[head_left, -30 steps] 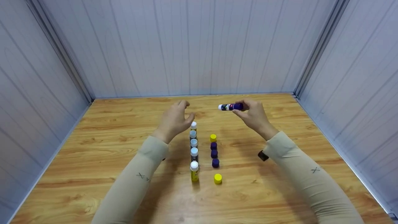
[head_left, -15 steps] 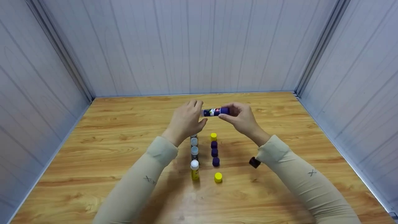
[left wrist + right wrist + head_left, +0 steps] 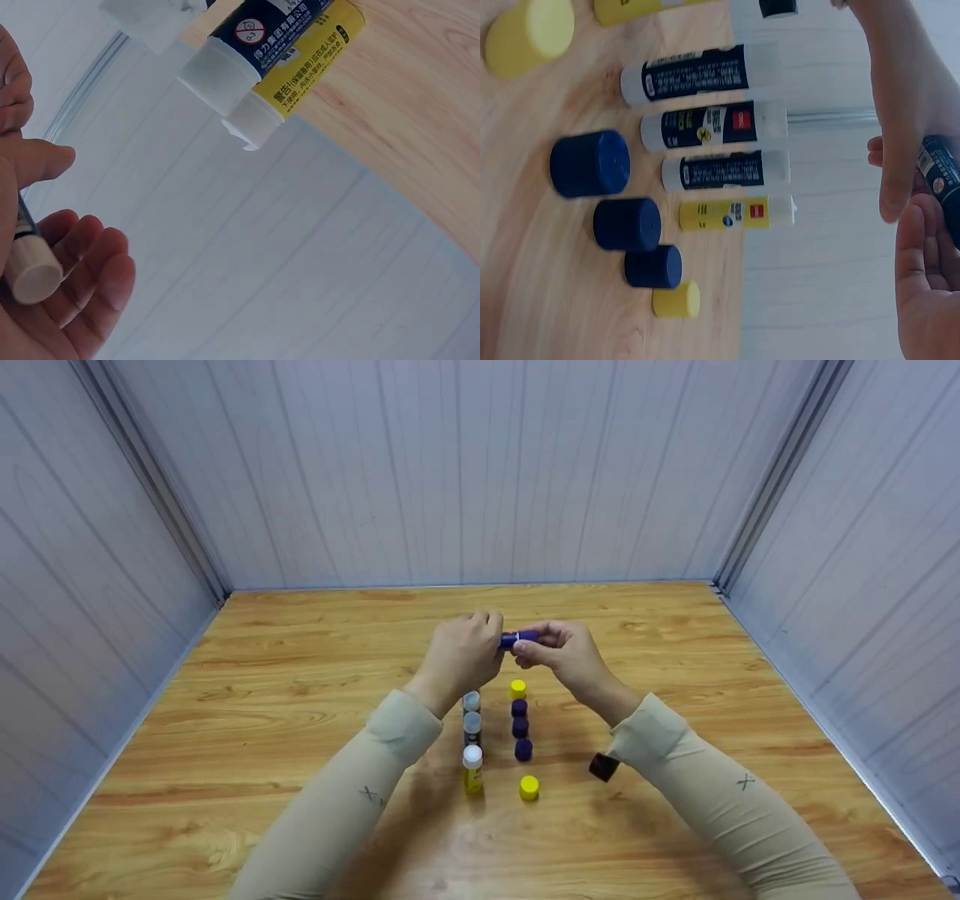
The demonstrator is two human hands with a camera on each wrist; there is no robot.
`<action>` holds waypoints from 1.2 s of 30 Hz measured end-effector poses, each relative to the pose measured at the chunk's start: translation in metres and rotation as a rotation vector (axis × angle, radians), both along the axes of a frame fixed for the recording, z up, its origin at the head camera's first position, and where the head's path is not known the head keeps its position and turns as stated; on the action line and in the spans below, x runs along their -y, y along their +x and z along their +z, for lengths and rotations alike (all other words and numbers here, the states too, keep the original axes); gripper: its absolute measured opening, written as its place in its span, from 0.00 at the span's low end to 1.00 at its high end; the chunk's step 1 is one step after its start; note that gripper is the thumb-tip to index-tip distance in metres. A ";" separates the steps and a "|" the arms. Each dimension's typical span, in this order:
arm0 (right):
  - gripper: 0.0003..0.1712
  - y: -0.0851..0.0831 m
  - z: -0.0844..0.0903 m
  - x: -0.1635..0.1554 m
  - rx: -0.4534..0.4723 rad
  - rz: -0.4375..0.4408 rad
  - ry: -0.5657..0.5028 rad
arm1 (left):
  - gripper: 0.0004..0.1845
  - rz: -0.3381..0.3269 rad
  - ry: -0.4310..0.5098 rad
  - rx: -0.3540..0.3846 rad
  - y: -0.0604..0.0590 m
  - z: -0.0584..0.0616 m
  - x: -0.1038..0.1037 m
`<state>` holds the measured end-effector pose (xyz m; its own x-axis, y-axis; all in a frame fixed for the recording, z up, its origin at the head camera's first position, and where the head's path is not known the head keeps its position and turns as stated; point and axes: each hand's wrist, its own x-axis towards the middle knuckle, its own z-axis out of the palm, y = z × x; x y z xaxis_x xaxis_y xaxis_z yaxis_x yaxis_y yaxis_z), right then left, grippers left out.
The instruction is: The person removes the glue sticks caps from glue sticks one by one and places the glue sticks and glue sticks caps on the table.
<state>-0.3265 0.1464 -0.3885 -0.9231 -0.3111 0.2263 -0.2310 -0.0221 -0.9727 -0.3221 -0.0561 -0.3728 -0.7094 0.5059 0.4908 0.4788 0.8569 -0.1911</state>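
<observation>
Between my hands, above the table, is a dark blue glue stick (image 3: 510, 640) with a purple cap on one end. My left hand (image 3: 461, 654) has its fingers curled round the body, and the white end (image 3: 36, 274) shows against its palm in the left wrist view. My right hand (image 3: 574, 660) pinches the capped end with thumb and fingers. Below stands a row of uncapped glue sticks, white tops up, among them a yellow one (image 3: 472, 770) at the near end and a dark blue one (image 3: 705, 129); the left hand hides the far end of the row in the head view.
Right of the row stand three purple caps (image 3: 520, 727), with a yellow cap (image 3: 518, 688) beyond them and another yellow cap (image 3: 529, 788) nearest me. Pale panel walls (image 3: 480, 472) enclose the wooden table (image 3: 262, 720). A black device (image 3: 604, 767) hangs at my right cuff.
My right hand has brought the glue stick leftward, and my left hand has moved right to meet it. The left fingers have gone from loose to curled round its body.
</observation>
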 end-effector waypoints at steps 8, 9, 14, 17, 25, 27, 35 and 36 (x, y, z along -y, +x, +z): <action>0.08 0.004 -0.001 0.004 0.057 0.026 -0.040 | 0.10 0.019 -0.035 -0.113 0.001 -0.004 0.000; 0.08 0.004 -0.001 0.004 0.060 0.025 -0.042 | 0.10 0.018 -0.035 -0.125 0.001 -0.005 0.000; 0.11 0.006 0.001 0.002 0.060 0.018 0.001 | 0.10 0.006 -0.005 -0.134 0.001 -0.006 0.001; 0.18 0.007 0.003 0.000 0.004 -0.003 0.103 | 0.09 0.002 0.002 -0.111 0.001 -0.006 0.002; 0.29 0.011 0.007 -0.003 -0.288 -0.044 0.394 | 0.11 0.004 -0.025 -0.120 0.002 -0.007 0.004; 0.28 0.012 0.008 -0.003 -0.378 -0.053 0.453 | 0.11 0.005 -0.026 -0.143 0.001 -0.009 0.004; 0.22 0.009 0.004 -0.008 -0.793 -0.096 0.657 | 0.12 0.018 -0.040 -0.161 0.001 -0.011 0.004; 0.21 0.009 0.003 -0.008 -0.827 -0.099 0.666 | 0.12 0.021 -0.045 -0.157 0.001 -0.011 0.004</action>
